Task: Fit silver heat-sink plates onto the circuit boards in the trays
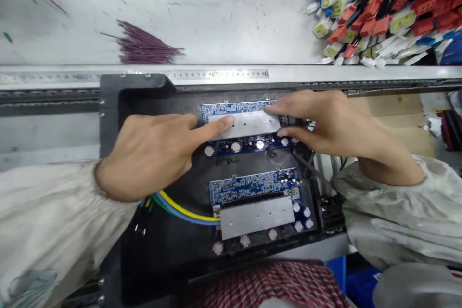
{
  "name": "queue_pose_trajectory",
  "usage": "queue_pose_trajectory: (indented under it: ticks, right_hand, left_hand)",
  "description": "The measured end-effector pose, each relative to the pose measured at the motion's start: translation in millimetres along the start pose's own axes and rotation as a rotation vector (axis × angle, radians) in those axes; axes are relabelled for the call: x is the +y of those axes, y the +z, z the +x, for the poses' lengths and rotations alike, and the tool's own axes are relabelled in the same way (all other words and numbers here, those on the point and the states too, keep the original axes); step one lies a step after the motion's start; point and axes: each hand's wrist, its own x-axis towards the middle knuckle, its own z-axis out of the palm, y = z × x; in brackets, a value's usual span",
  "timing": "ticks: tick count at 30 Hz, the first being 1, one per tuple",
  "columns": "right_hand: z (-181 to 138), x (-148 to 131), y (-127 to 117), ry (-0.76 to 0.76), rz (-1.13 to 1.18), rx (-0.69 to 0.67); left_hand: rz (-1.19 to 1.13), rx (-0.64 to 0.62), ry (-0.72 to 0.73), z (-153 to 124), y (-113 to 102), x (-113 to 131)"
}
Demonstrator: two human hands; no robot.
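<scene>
- Our left hand (153, 151): thumb stretched out, its tip on the metal plate (249, 125) of the far board (234, 108). Other fingers partly hidden; we can't tell if they grip anything.
- Our right hand (332, 118): thumb and forefinger spread wide, tips at the plate's right end, palm down.
- Far board lies between our 2 hands. Blue, plate along its middle, round silver-topped parts along the edge nearer us.
- Near board (252, 185) lies on our side of the gap between the hands, apart from the far one. It has its own metal plate, with small holes.
- Yellow cable (180, 209) and blue cable (195, 221) run from beside our left wrist to the near board's left end.
- All 2 boards sit in a black tray (162, 250), which extends under our left hand.
- Beyond both hands: ruler strip (234, 74) along the edge of the table (234, 9).
- Beyond our left hand: purple wires (146, 45), bundled.
- Beyond our right hand: pile of red and white connectors (390, 14).
</scene>
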Motion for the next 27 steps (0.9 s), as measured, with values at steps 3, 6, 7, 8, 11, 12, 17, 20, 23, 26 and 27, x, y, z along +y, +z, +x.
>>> queue_pose_trajectory:
  ticks: [3, 6, 7, 8, 11, 12, 17, 20, 23, 26, 27]
  right_hand:
    - [1, 2, 0, 0.004, 0.032, -0.005]
    - [1, 3, 1, 0.052, 0.07, -0.023]
    - [1, 3, 2, 0.057, 0.073, -0.024]
    - [0, 3, 3, 0.05, 0.067, -0.018]
    - [0, 4, 8, -0.016, 0.028, 0.006]
    - [0, 4, 9, -0.036, 0.023, 0.01]
    - [-4, -6, 2, -0.046, -0.087, 0.084]
    - [-13, -20, -3, 0.002, -0.19, 0.143]
    - [-19, -30, 2, 0.002, -0.251, 0.076]
    - [-21, -32, 14, 0.013, -0.365, 0.079]
    - [-20, -32, 17, 0.015, -0.403, 0.087]
  left_hand:
    - [-0.006, -0.015, -0.006, -1, 1, -1]
    - [-0.013, 0.014, 0.008, 0, 1, -1]
    - [-0.008, 0.024, 0.014, 0, 1, -2]
    - [0.0, 0.032, 0.019, 0, 1, -2]
    - [0.024, 0.016, 0.016, 1, 0, -1]
    - [0.029, 0.009, 0.015, 1, 0, -1]
    - [0.002, 0.018, 0.041, 3, -1, -2]
    - [-0.069, 0.056, 0.059, 4, 0, -3]
    - [-0.072, 0.057, 0.058, 4, 0, -3]
    - [-0.05, 0.041, 0.05, 4, 0, -2]
    - [-0.05, 0.049, 0.058, 4, -1, -2]
